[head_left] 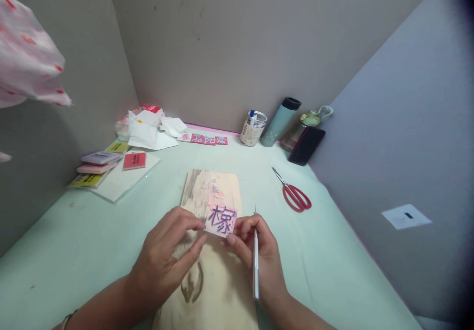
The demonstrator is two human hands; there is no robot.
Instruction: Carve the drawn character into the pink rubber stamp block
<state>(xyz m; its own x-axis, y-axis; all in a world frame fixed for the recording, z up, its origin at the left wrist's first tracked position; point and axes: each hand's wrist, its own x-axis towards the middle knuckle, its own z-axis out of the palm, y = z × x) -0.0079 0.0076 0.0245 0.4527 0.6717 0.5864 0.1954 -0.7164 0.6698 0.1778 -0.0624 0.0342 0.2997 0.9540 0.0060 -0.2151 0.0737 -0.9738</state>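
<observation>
Two hands (pixel 163 253) — one lettered card (pixel 222 220), one silver tool (pixel 256 266)

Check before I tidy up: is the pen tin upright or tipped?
Upright: the tin sits open end up, with a blue-topped pen poking out.

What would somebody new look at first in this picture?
Probably the small card with purple strokes, between the left hand and right hand above the wooden board. The right hand also holds a silver pen-like tool. Next, maybe the red-handled scissors, lying to the right of the board.
</observation>
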